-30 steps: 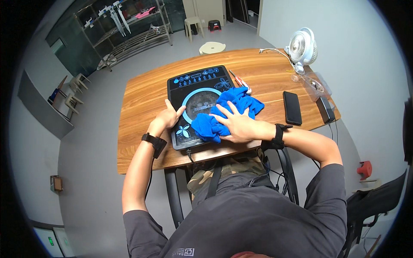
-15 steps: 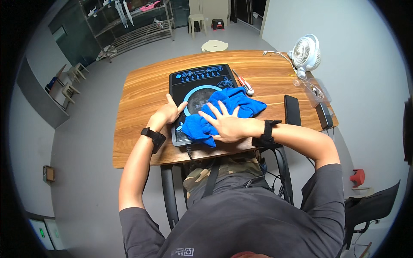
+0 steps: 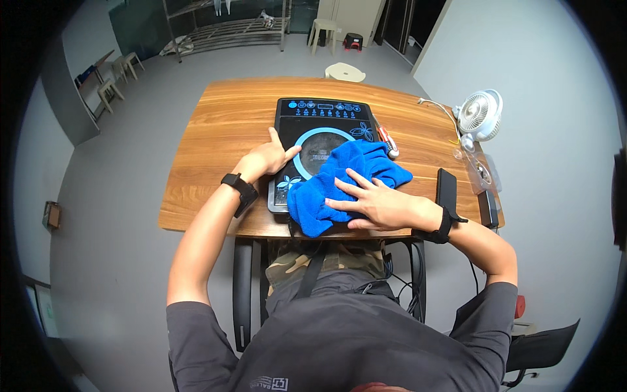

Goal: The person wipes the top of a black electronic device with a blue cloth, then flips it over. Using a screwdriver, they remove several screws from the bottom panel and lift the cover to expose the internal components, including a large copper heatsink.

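A black induction cooker (image 3: 294,137) with a blue ring and blue flower marks lies flat on the wooden table. Across its lower right part spreads a crumpled blue cloth (image 3: 339,173), which hangs past the cooker's near and right edges. My right hand (image 3: 375,201) rests flat on this cloth, fingers spread. At the cooker's left edge is my left hand (image 3: 264,159), with thumb and index finger apart and the index pointing up along the edge. The other left fingers are partly hidden.
Right of the cooker lies a red and white screwdriver (image 3: 386,140). A black phone (image 3: 447,189), a black adapter box (image 3: 487,209), a clear plastic tray (image 3: 483,171) and a white fan (image 3: 480,116) line the right side of the wooden table (image 3: 222,130). A beige stool (image 3: 345,72) stands beyond.
My right hand and the blue cloth have slid toward the near edge of the cooker, uncovering more of the ring. My left hand stays by the left edge. The whole view has shifted.
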Available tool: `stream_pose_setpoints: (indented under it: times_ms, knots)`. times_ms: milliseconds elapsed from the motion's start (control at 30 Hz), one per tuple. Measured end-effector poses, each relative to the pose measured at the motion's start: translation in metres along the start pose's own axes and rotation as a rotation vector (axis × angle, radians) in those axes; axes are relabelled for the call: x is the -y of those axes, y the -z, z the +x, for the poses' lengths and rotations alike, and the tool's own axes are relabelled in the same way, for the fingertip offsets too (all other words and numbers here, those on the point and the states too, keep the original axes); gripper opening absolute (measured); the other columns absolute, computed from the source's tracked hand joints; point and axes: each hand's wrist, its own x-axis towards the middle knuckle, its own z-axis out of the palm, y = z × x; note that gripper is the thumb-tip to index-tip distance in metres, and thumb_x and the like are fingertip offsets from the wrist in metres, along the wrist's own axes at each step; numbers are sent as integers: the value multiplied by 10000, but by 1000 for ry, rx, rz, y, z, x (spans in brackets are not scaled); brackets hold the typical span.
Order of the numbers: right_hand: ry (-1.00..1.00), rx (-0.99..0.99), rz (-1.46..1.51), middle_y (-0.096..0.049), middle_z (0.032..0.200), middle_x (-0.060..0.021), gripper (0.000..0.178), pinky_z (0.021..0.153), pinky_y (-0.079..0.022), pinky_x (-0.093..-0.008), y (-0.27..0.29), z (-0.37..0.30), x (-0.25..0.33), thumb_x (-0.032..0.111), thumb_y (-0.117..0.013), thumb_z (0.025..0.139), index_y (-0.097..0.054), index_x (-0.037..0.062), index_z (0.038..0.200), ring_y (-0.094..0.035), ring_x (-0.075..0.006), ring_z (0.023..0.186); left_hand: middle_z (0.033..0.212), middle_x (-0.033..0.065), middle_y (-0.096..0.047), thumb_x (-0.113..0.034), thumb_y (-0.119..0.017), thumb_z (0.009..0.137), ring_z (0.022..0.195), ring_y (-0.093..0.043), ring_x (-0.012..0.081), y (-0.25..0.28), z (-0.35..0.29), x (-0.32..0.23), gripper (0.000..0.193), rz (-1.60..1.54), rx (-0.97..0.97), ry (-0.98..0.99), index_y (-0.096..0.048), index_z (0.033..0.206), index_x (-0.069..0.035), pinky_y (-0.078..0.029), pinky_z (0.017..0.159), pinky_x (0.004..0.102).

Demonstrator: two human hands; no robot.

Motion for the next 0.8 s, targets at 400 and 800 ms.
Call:
stream_pose_setpoints:
  times_ms: [400, 800]
  knots:
    - [12, 73, 60, -221, 1659, -264, 587, 1237, -233, -612, 18, 91, -48, 450, -427, 1086, -261, 291, 1625, -226, -593, 1471, 1228, 392, -622, -596, -491, 1000, 1160, -635, 481, -26, 44, 60, 1085, 113, -8, -341, 21, 1453, 246, -501, 1024, 461]
    - [-123, 95, 49, -280, 1642, -222, 556, 1120, -452, -512, 30, 139, -107, 297, -574, 1040, -401, 223, 1564, -480, -453, 1360, 1350, 311, -608, -445, -498, 1019, 1268, -581, 418, -13, 30, 45, 578, -126, 27, -414, -541, 1436, -47, -459, 1073, 437]
